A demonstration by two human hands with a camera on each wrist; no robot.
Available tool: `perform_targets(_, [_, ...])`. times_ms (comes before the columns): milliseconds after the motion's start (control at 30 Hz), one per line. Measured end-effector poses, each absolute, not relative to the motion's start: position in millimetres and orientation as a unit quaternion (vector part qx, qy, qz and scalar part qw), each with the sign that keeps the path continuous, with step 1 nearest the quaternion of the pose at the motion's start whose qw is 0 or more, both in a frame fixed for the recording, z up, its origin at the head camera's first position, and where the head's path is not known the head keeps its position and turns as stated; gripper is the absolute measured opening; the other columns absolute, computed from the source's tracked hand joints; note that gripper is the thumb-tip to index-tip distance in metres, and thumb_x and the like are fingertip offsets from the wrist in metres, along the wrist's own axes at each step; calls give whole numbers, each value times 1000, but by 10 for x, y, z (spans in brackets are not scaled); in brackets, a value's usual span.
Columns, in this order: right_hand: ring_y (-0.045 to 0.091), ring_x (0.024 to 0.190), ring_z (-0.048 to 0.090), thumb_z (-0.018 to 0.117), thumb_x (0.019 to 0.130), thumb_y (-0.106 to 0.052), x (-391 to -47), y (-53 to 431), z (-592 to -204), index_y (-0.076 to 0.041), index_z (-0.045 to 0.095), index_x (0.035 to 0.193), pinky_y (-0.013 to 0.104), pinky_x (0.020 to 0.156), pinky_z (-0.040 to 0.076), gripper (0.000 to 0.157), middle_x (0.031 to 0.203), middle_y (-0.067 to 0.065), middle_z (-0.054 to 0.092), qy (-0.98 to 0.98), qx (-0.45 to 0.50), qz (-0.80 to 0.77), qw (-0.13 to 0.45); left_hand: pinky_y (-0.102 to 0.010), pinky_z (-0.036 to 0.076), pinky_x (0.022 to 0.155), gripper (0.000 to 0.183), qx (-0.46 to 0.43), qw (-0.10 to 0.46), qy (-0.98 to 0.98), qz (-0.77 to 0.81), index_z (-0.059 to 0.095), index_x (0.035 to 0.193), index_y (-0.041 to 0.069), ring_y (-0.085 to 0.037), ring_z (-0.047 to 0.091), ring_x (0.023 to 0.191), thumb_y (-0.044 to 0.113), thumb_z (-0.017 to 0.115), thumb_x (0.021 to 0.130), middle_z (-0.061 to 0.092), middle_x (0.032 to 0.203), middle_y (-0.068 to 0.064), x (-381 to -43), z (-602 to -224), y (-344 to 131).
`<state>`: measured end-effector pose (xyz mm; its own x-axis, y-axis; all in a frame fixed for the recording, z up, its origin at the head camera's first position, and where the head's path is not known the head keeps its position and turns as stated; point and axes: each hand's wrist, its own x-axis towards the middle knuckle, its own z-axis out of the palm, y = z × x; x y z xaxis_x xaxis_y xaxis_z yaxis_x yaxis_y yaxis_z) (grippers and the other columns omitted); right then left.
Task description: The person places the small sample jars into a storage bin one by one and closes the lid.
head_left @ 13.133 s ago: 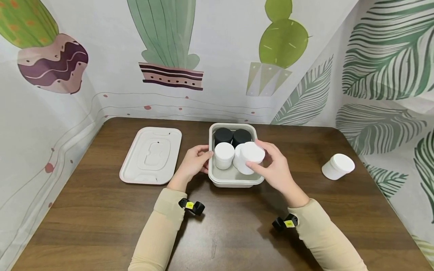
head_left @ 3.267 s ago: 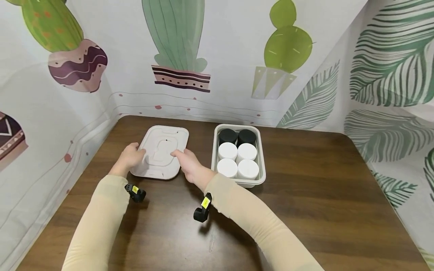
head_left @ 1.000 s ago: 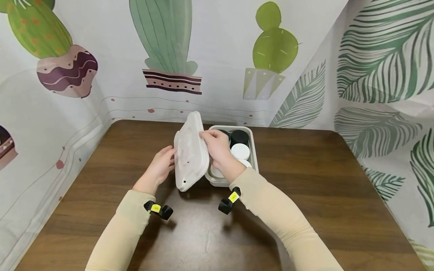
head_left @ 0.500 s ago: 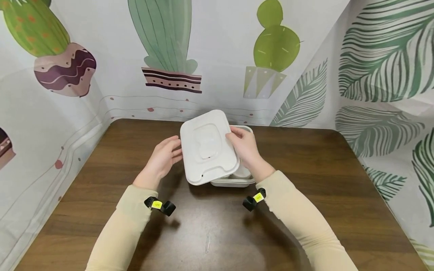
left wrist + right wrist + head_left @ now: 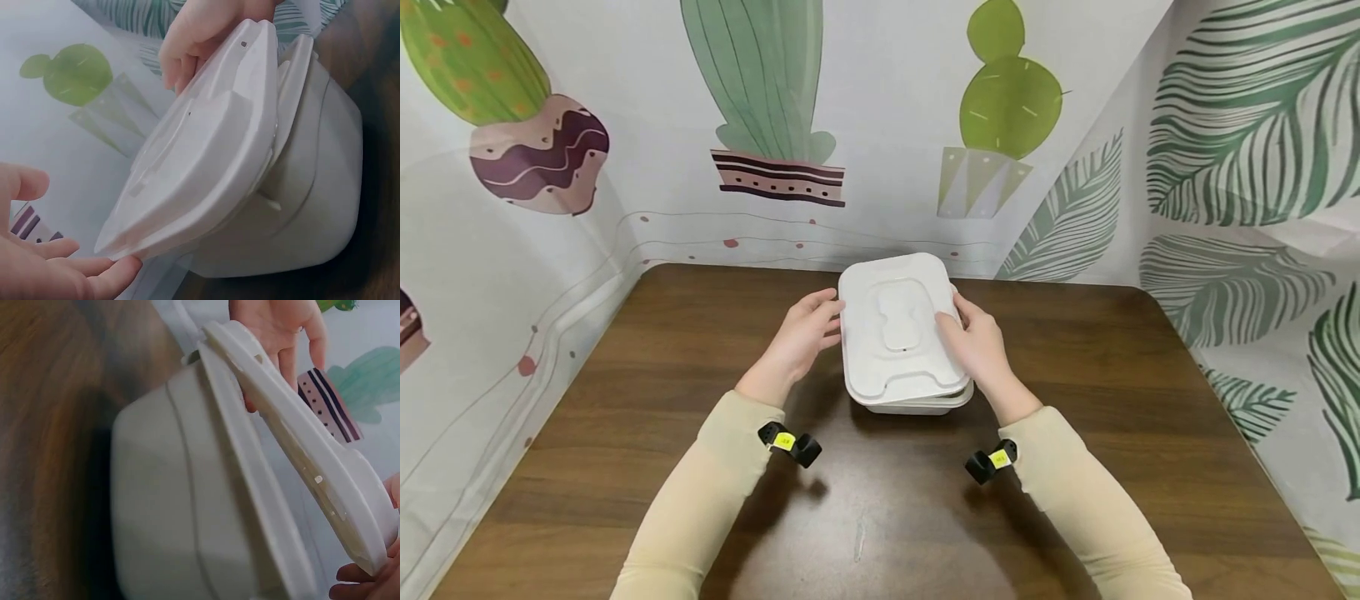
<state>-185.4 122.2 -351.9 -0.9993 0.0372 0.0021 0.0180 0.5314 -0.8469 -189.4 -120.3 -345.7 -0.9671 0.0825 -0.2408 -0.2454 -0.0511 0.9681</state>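
A white plastic lid (image 5: 898,325) lies tilted over a pale rectangular box (image 5: 917,408), turned a little against its rim. In the right wrist view a wedge-shaped gap shows between the lid (image 5: 319,462) and the box (image 5: 156,469). My right hand (image 5: 981,342) pinches the lid's right edge, thumb on top and fingers underneath. At the opposite edge my left hand (image 5: 797,337) touches the lid with its fingertips, fingers extended; its thumb stands off the lid in the left wrist view. The jars inside the box are hidden by the lid.
The box stands near the back of a brown wooden table (image 5: 662,375). Behind it hangs a white cloth (image 5: 895,125) printed with cacti and leaves. Black wrist cameras (image 5: 790,442) are strapped on both forearms.
Earlier the right hand put a white jar in the box; several jars filled it. The lid has since been lifted from the left, turned over and carried right onto the box.
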Motion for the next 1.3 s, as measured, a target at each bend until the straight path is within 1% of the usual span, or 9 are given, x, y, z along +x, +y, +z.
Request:
perform_targets(133, [23,138,35,51,93,-36,-1831,1286,-3590,-4,37,144,38,114,34,62,147,10,41,-882,-22,471,0,-46,41,107,59,-53,118,693,710,29,146,4,-35,44,127,22,51,94,38,144,-19,-1962,-3509,-1111])
perform_targets(233, [24,139,34,50,93,-38,-1820,1316,-3662,-3,37,144,39,114,33,63,148,9,39,-886,-26,462,0,-46,38,109,62,-42,125,706,696,26,146,1,-33,43,129,22,52,94,38,144,-20,-1989,-3533,-1054])
perform_targets(367, [25,138,36,50,93,-41,-1799,1344,-3741,-4,37,144,41,112,36,64,148,9,39,-886,-38,462,-5,-44,35,112,65,-31,130,724,677,24,146,0,-28,41,132,23,54,93,38,145,-20,-1984,-3541,-991])
perform_targets(500, [25,136,38,50,92,-41,-1782,1365,-3786,-5,38,144,43,108,40,64,147,10,41,-886,-42,462,-8,-40,32,115,66,-31,123,748,651,27,146,1,-26,38,135,25,56,92,36,146,-18,-1981,-3540,-953])
perform_targets(600, [25,135,39,51,92,-40,-1770,1379,-3810,-5,38,143,43,106,42,64,147,9,41,-886,-42,462,-6,-39,28,116,66,-27,119,763,635,28,146,2,-25,34,138,27,56,92,34,148,-18,-1976,-3538,-941])
perform_targets(733, [23,135,40,52,92,-40,-1753,1395,-3837,-5,39,143,41,106,42,63,147,7,41,-886,-43,461,-7,-39,27,117,64,-24,123,770,626,29,146,4,-26,32,139,28,56,92,33,149,-17,-1959,-3539,-938])
perform_targets(1000, [26,136,38,52,92,-37,-1739,1406,-3848,-4,39,143,43,107,41,62,147,10,41,-889,-37,457,-12,-40,27,117,64,-9,138,779,612,30,146,5,-26,29,141,29,55,92,31,150,-16,-1939,-3551,-980])
perform_targets(1100, [26,136,37,53,92,-37,-1745,1399,-3849,-4,38,143,43,108,40,63,147,10,40,-889,-36,455,-18,-40,28,116,63,-9,141,778,613,31,146,7,-25,30,140,30,55,92,31,150,-15,-1941,-3556,-1006])
perform_targets(1300, [28,136,38,52,92,-38,-1746,1405,-3833,-3,36,144,44,107,41,65,147,13,39,-894,-28,447,-28,-41,33,114,61,-4,145,764,628,32,145,3,-26,32,139,26,54,93,31,150,-17,-1938,-3578,-1031])
